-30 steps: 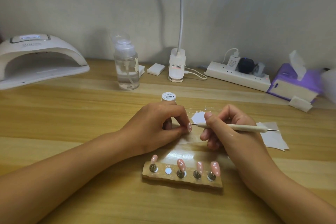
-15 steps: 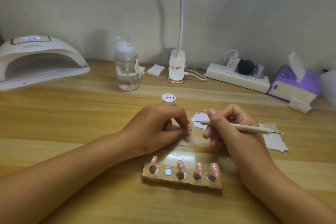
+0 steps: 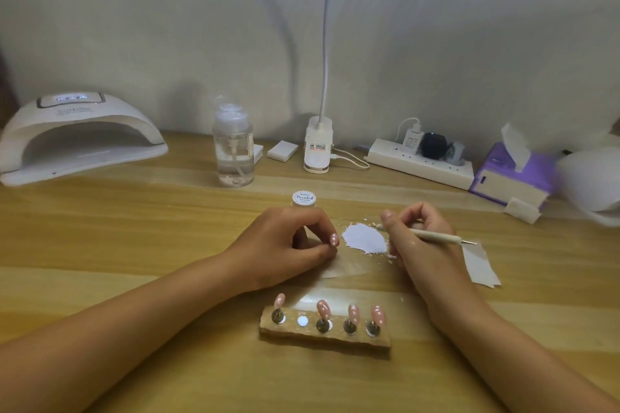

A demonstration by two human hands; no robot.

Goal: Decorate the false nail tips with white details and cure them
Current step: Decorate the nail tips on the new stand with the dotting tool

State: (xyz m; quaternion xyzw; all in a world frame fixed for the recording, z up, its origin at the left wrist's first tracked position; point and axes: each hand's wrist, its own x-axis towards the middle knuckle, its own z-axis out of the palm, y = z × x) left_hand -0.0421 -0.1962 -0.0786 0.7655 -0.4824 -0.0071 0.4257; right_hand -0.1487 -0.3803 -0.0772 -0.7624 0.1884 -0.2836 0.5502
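My left hand [image 3: 288, 245] pinches a pink false nail tip [image 3: 334, 239] with white dots, held just above the table. My right hand [image 3: 416, 245] grips a cream dotting tool [image 3: 436, 235]; its near end sits at the upper right edge of a white paint smear [image 3: 364, 238] on a clear sheet. A wooden nail stand [image 3: 322, 337] in front carries several pink tips [image 3: 322, 308] on pegs, with one empty white spot [image 3: 302, 321]. A small white paint jar [image 3: 304, 199] stands behind my left hand. The white curing lamp [image 3: 77, 141] sits far left.
A clear pump bottle [image 3: 234, 151], a clip-lamp base [image 3: 318, 148] with cable, a power strip [image 3: 422, 161], a purple tissue box [image 3: 513, 174] and white pads [image 3: 282, 151] line the back. Paper wipes [image 3: 479, 265] lie right of my right hand.
My right hand drew the dotting tool away from the held nail tip to the right, toward the white paint smear. My left hand stayed put. The camera tilted up.
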